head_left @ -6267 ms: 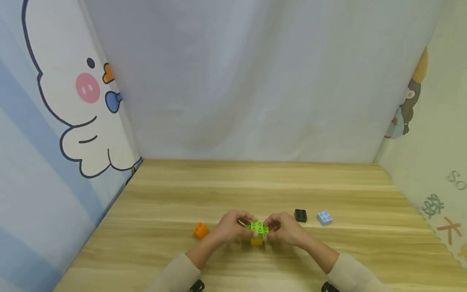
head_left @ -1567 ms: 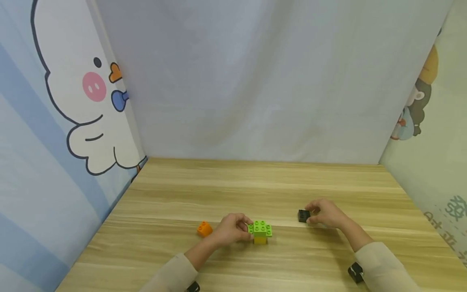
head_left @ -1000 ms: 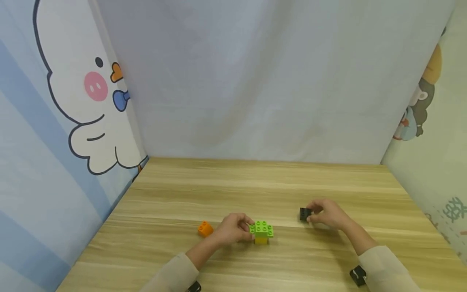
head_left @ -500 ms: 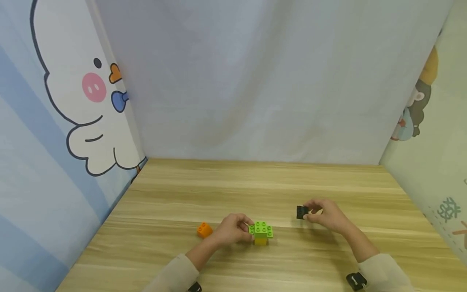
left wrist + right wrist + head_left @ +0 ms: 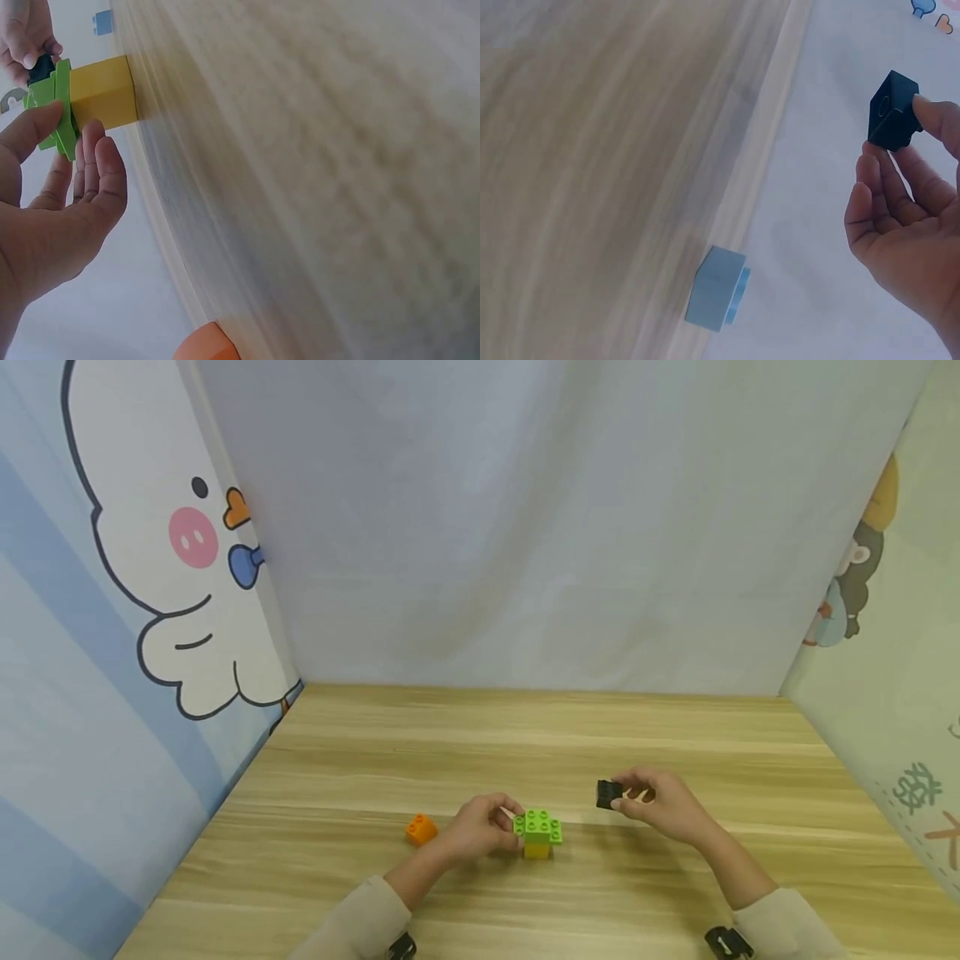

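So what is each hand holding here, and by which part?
Right hand pinches the black brick by its sides, lifted off the table. Left hand grips the green brick's left edge.

No readable text on the bricks, the hands or the wooden table (image 5: 525,735). Only writing in view: the right wall panel (image 5: 892,693) carries a few decorative characters near its lower edge, one greenish (image 5: 913,785), one orange-red (image 5: 943,837), cut off and skewed by the angle, so illegible. No brands, numbers or labels anywhere else.
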Demonstrator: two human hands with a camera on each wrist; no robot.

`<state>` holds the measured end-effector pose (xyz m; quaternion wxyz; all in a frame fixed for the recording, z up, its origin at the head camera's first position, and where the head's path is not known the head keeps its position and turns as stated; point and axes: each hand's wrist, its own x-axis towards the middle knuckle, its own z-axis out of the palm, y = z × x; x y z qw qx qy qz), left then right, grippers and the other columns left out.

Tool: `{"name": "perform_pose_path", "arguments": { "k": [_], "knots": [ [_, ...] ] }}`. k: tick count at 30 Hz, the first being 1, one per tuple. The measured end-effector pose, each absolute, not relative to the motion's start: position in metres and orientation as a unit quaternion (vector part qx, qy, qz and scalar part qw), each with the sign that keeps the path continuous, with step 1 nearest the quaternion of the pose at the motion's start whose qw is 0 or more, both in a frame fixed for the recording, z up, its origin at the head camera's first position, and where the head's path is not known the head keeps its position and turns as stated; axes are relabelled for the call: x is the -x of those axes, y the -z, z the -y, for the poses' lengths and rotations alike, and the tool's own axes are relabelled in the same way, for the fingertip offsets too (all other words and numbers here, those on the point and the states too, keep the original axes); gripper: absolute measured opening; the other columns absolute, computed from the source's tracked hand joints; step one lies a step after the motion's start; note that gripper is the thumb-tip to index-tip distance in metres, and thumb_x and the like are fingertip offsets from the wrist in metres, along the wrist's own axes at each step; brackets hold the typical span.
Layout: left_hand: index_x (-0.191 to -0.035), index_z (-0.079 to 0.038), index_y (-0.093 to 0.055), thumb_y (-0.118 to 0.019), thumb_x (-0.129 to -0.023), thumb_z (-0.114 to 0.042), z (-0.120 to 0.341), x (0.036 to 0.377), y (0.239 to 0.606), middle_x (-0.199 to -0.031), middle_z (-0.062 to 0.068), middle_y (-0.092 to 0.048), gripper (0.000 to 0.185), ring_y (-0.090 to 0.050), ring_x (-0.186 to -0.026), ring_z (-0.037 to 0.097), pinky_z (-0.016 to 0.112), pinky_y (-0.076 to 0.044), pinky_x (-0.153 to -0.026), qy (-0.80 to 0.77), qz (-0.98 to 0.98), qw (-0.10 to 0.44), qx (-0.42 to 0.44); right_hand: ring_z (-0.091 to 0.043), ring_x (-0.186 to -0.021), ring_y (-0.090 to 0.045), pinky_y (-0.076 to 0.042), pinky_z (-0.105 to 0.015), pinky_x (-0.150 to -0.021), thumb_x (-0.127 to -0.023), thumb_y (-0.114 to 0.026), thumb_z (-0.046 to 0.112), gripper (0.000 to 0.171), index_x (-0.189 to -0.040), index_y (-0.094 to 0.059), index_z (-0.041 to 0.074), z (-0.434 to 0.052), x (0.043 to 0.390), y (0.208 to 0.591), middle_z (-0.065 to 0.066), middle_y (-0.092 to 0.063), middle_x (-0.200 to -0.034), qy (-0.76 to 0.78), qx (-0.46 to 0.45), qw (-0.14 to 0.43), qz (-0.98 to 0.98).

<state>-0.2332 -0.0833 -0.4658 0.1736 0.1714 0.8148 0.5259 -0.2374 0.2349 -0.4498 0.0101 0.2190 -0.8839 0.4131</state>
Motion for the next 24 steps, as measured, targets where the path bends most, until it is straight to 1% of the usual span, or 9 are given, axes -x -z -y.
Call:
{"name": "perform_pose_path", "arguments": {
  "k": [9, 19, 24],
  "knots": [
    [-0.116, 0.003, -0.068, -0.080, -0.083, 0.003, 0.083, 0.234, 0.464, -0.089, 0.004, -0.062, 0.036, -0.055, -0.084, 0.015, 0.025, -0.046, -0.072, -0.522, -0.817, 0.177, -0.169, -0.012, -0.088, -0.062, -0.053, -0.029, -0.077, -0.093, -0.074, 0.009, 0.030, -0.116, -0.069, -0.009, -0.224, 0.233, 0.448, -0.011, -0.073, -0.103, -0.442, -0.216, 0.009, 0.871],
    [-0.116, 0.007, -0.067, -0.079, -0.081, 0.004, 0.083, 0.237, 0.467, -0.086, 0.004, -0.063, 0.037, -0.056, -0.079, 0.013, 0.023, -0.047, -0.069, -0.531, -0.810, 0.182, -0.169, -0.010, -0.088, -0.062, -0.054, -0.030, -0.079, -0.092, -0.075, 0.009, 0.028, -0.115, -0.070, -0.006, -0.213, 0.230, 0.454, -0.009, -0.072, -0.104, -0.464, -0.220, 0.008, 0.858],
    [-0.116, 0.007, -0.068, -0.080, -0.082, 0.005, 0.081, 0.235, 0.466, -0.085, 0.005, -0.064, 0.037, -0.056, -0.077, 0.013, 0.023, -0.046, -0.068, -0.533, -0.810, 0.182, -0.163, -0.017, -0.094, -0.067, -0.056, -0.032, -0.084, -0.094, -0.075, 0.011, 0.030, -0.118, -0.069, -0.006, -0.209, 0.227, 0.454, -0.013, -0.072, -0.110, -0.462, -0.220, 0.006, 0.859]
  ]
}}
